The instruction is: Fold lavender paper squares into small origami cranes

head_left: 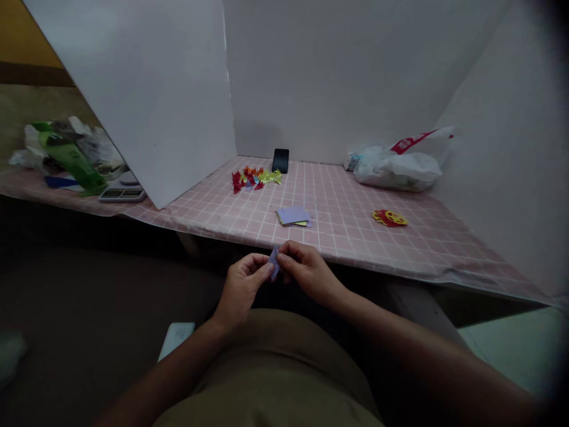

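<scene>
A small folded piece of purple paper (274, 262) is pinched between both hands, just in front of the table's near edge. My left hand (242, 283) grips its lower left side with thumb and fingers. From the right, my right hand (309, 271) pinches its upper part, fingertips partly hidden behind the paper. Beyond the hands lies a stack of square paper sheets (293, 215), purple on top with yellow showing beneath. Farther back is a pile of small folded paper figures (253, 178) in red, orange, yellow and some blue.
A dark phone-like object (280, 161) stands near the back panel. At right are a white plastic bag (400, 169) and red and yellow cutout pieces (390, 218). White panels (146, 89) enclose the pink checked table (338, 231). Left of them lie a kitchen scale (122, 193) and a green wrapper (73, 160).
</scene>
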`<act>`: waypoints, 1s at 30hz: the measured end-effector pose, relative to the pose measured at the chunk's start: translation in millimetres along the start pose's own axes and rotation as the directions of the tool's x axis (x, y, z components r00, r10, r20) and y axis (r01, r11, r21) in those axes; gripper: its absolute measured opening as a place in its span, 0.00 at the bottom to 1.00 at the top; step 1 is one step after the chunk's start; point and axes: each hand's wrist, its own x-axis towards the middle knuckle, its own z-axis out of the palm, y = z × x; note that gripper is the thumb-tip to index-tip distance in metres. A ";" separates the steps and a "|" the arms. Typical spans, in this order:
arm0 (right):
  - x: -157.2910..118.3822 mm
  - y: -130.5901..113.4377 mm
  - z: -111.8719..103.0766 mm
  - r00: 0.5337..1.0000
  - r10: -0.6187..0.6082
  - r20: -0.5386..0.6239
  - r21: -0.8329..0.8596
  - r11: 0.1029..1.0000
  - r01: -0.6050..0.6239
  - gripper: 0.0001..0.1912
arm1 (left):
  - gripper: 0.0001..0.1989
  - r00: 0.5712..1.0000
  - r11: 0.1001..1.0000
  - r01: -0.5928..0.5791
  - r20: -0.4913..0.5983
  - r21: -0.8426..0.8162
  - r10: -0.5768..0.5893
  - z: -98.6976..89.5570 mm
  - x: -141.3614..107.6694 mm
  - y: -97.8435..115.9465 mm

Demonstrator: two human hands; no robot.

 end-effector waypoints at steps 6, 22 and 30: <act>-0.4 0.0 2.2 1.000 -0.014 -0.004 0.002 1.000 0.014 0.14 | 0.07 1.000 0.999 -0.001 0.005 -0.047 0.001 1.2 0.1 -2.9; -1.8 -0.1 7.4 1.000 -0.003 0.007 0.112 0.994 0.003 0.10 | 0.06 0.998 0.991 -0.044 -0.053 -0.125 0.037 0.7 -0.8 -12.6; 0.5 9.9 8.2 0.996 -0.080 -0.025 -0.004 0.997 0.080 0.07 | 0.09 0.991 0.994 -0.094 -0.102 -0.053 0.088 0.5 -1.3 -14.6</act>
